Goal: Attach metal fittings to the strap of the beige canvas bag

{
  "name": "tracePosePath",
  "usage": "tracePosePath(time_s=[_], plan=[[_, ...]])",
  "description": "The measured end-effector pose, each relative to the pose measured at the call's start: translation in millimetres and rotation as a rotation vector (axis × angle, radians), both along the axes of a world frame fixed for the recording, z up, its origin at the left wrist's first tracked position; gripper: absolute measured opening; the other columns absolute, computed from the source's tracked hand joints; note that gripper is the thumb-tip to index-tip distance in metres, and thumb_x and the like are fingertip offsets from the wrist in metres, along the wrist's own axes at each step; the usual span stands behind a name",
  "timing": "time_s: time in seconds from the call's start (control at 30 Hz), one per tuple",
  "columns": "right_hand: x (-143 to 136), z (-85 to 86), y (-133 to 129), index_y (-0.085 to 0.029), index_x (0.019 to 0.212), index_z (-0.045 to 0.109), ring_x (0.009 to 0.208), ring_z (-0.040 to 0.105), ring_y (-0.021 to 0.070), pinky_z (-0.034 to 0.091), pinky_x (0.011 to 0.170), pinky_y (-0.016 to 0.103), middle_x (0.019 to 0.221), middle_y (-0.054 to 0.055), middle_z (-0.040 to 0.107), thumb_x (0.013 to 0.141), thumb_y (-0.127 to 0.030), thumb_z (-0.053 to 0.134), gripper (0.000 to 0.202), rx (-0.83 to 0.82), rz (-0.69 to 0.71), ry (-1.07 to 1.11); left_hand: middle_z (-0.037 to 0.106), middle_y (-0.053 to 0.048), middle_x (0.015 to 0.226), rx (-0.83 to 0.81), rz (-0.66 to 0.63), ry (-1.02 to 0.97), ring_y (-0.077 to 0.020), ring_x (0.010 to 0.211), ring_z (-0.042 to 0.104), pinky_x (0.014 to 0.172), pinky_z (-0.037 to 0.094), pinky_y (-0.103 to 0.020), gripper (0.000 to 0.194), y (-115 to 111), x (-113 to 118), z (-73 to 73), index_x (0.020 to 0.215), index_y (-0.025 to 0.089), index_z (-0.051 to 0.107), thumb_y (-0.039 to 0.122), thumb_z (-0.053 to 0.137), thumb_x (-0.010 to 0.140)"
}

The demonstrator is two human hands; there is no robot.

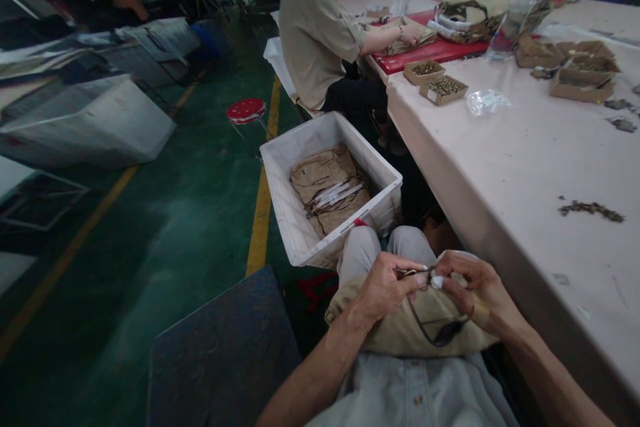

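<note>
A khaki cloth piece (395, 333) lies across my lap, with a thin dark cord (423, 327) looping over it. My left hand (387, 285) pinches one part of the cord near its upper end. Close beside it, my right hand (473, 287) has thumb and fingers pressed together on the cord's end, by a small white bit (437, 281). The fingertips of both hands nearly meet above the cloth. A tan band wraps a finger of my right hand. The exact detail between the fingertips is too small to make out.
A white bin (310, 260) holding folded khaki items (325, 173) stands ahead of my knees. The pale table (525, 147) on the right carries small boxes of metal pieces (444, 88). A seated person (320, 33) works at its far side. A red stool (246, 110) stands left.
</note>
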State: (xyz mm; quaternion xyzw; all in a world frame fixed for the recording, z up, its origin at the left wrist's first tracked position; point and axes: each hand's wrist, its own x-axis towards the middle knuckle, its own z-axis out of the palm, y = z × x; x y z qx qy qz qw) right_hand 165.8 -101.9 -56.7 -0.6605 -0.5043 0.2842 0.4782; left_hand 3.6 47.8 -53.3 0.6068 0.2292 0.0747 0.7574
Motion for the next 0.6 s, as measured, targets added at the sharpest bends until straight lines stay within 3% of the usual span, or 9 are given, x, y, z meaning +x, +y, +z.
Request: tracePosePath(time_s=[0.23, 0.43, 0.53, 0.6], plan=[[5.1, -2.2, -2.0, -0.019, 0.075, 0.062, 0.068, 0.049, 0.0136, 0.036, 0.063, 0.027, 0.074, -0.001, 0.057, 0.086, -0.026, 0.069, 0.015, -0.174, -0.048, 0.157, 0.075, -0.012, 0.074, -0.046, -0.028, -0.021, -0.0130, 0.053, 0.058, 0.049, 0.045, -0.023, 0.042, 0.5, -0.1, 2.0, 0.100, 0.006, 0.082, 0.039, 0.086, 0.074], [5.3, -9.3, -1.2, -0.020, 0.082, 0.060, 0.071, 0.049, 0.0148, 0.038, 0.066, 0.026, 0.075, -0.002, 0.055, 0.079, -0.020, 0.068, 0.009, -0.169, -0.083, 0.013, 0.075, -0.010, 0.075, 0.006, -0.082, -0.032, -0.0123, 0.053, 0.059, 0.051, 0.044, -0.023, 0.034, -2.2, 1.2, 5.9, 0.099, 0.010, 0.084, 0.034, 0.084, 0.076], [4.0, -10.6, -0.4, -0.020, 0.098, 0.065, 0.087, 0.058, 0.0202, 0.047, 0.077, 0.030, 0.094, 0.005, 0.063, 0.083, -0.027, 0.068, 0.017, -0.058, -0.039, -0.049, 0.070, -0.007, 0.068, 0.053, -0.160, -0.180, -0.0126, 0.058, 0.060, 0.057, 0.045, -0.023, 0.011, -15.5, 3.5, 17.9, 0.080, 0.015, 0.085, 0.023, 0.079, 0.078], [3.3, -7.1, -1.4, -0.019, 0.109, 0.068, 0.106, 0.061, 0.0257, 0.050, 0.092, 0.035, 0.114, 0.010, 0.065, 0.089, -0.034, 0.066, 0.025, 0.014, 0.078, 0.027, 0.069, -0.006, 0.065, 0.107, -0.167, -0.265, -0.0133, 0.062, 0.060, 0.062, 0.047, -0.024, 0.012, -25.5, 4.7, 28.4, 0.073, 0.016, 0.084, 0.016, 0.073, 0.080]])
